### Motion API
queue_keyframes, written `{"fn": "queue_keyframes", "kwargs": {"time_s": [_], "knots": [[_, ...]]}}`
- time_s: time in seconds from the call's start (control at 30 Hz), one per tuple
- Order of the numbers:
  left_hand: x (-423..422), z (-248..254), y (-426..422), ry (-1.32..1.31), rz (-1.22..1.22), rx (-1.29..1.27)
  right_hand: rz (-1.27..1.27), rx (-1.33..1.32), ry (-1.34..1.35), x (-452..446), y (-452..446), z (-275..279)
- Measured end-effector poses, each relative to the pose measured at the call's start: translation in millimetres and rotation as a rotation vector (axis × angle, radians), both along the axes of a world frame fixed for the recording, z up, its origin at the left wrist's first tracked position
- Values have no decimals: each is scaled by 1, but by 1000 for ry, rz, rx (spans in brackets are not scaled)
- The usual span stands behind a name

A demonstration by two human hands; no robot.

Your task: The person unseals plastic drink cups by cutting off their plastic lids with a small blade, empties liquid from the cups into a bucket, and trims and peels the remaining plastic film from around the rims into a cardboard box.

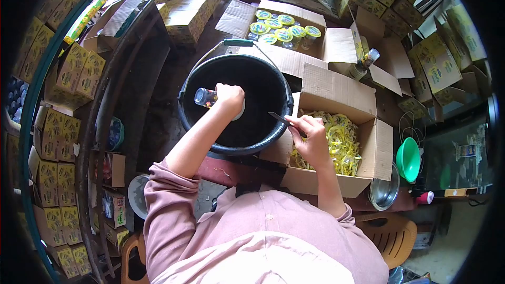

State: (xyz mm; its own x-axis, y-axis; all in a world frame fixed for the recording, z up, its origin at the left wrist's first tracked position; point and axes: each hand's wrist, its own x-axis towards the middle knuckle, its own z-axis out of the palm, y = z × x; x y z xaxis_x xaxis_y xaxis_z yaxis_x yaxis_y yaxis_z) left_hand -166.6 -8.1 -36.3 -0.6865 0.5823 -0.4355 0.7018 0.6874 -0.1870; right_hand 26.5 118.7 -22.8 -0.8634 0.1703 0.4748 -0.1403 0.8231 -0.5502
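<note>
Left fingers around a colourful printed cup.

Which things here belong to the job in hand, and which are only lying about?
In the job, apparently:
plastic cup, in the left hand
knife, in the right hand
black bucket below the cup
box of yellow strips
box of lidded cups

Apparently just lying about:
green bowl
orange chair

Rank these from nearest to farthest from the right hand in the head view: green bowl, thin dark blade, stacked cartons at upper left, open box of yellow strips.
For the right hand:
1. Thin dark blade, held in its grip.
2. Open box of yellow strips, just beside and beyond.
3. Green bowl, farther right.
4. Stacked cartons, far upper left.
</note>
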Motion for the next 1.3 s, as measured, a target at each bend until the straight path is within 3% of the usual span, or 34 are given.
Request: {"fn": "queue_keyframes", "kwargs": {"time_s": [0.7,1.0,1.3], "knots": [[-12,68,2,150,-42,228,9,3,-50,1,3,2],[-2,95,3,162,-85,110,-97,-50,-11,21,-14,16],[23,61,-3,108,-27,102,-152,-52,27,66,1,16]]}}
